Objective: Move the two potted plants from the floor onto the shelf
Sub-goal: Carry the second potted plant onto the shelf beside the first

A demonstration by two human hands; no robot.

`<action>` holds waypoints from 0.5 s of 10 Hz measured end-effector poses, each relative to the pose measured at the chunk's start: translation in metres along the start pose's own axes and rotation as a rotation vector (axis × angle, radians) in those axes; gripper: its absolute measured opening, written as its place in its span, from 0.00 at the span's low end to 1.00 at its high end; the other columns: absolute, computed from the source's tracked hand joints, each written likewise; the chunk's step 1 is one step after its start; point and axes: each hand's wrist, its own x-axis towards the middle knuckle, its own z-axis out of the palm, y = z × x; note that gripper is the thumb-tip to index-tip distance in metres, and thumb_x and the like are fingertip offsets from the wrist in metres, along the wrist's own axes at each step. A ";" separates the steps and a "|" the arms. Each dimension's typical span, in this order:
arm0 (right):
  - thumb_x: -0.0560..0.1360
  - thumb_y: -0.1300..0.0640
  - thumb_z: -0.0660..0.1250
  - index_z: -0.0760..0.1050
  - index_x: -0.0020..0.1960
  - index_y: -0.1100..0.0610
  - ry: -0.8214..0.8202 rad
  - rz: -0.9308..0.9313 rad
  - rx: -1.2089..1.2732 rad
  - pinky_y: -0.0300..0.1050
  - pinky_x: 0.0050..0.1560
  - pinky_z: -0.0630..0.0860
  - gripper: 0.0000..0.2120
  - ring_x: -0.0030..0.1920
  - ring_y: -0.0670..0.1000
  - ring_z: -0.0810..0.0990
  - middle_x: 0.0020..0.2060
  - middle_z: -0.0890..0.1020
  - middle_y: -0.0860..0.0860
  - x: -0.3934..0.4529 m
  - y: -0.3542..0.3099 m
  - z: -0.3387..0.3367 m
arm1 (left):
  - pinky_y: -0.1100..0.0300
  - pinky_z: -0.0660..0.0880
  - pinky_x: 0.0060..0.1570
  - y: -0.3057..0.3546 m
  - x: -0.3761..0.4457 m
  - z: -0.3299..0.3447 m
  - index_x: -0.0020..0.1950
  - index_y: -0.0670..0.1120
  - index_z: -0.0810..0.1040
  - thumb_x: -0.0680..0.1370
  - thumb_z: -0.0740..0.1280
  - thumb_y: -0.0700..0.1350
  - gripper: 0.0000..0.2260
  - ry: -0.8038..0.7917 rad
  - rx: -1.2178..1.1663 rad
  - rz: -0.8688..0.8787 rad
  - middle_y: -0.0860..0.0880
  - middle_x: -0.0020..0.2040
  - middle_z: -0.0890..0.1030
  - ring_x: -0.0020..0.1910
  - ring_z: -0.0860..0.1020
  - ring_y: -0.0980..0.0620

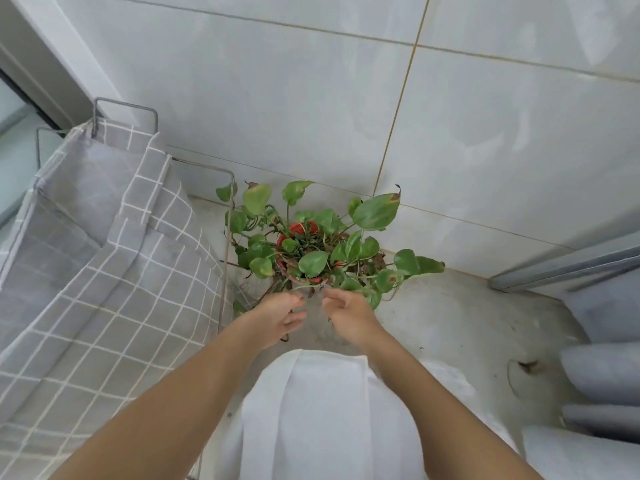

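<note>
White clothing (325,410) fills bottom centre; above it, both hands, left (280,318) and right (348,315), hover loosely open just below the leafy green plant in a red pot (308,251) at centre frame.

Glossy smooth wall tiles (311,98) beyond the fingertips, red plastic-looking pot (300,229) under waxy green leaves, matt checked cloth (114,271) on thin metal wire frame (224,258), dull stained floor (450,317).

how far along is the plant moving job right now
Nothing looks done: no shelf or second plant is in view. In hand: the leafy green plant in a red pot stands on the grey floor by the tiled wall, and the left hand and right hand reach toward it, fingers relaxed, not gripping. Left: lifting this plant and moving both.
</note>
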 end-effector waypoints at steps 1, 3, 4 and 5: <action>0.82 0.54 0.58 0.73 0.69 0.51 0.015 0.060 0.020 0.34 0.37 0.69 0.17 0.39 0.44 0.75 0.51 0.80 0.50 0.018 0.006 0.003 | 0.60 0.72 0.42 -0.002 0.020 0.006 0.47 0.44 0.73 0.83 0.54 0.36 0.11 0.044 -0.086 -0.003 0.48 0.42 0.73 0.37 0.71 0.51; 0.79 0.61 0.59 0.77 0.61 0.61 0.104 0.270 0.208 0.50 0.54 0.80 0.13 0.47 0.54 0.81 0.47 0.80 0.54 0.056 0.017 0.017 | 0.50 0.75 0.59 0.003 0.058 0.008 0.64 0.34 0.75 0.79 0.63 0.38 0.15 0.296 -0.096 0.117 0.35 0.64 0.78 0.61 0.79 0.38; 0.78 0.62 0.59 0.77 0.53 0.59 0.148 0.354 0.286 0.48 0.44 0.80 0.08 0.43 0.54 0.79 0.46 0.81 0.58 0.062 0.015 0.015 | 0.55 0.71 0.34 0.008 0.077 0.008 0.52 0.35 0.80 0.78 0.63 0.36 0.08 0.380 -0.132 0.096 0.38 0.37 0.79 0.32 0.73 0.41; 0.81 0.61 0.58 0.74 0.53 0.56 0.112 0.434 0.429 0.40 0.31 0.73 0.06 0.48 0.53 0.82 0.54 0.81 0.54 0.068 0.011 0.014 | 0.51 0.76 0.41 0.009 0.082 0.008 0.37 0.40 0.76 0.75 0.67 0.35 0.06 0.448 -0.131 0.093 0.43 0.34 0.78 0.29 0.71 0.46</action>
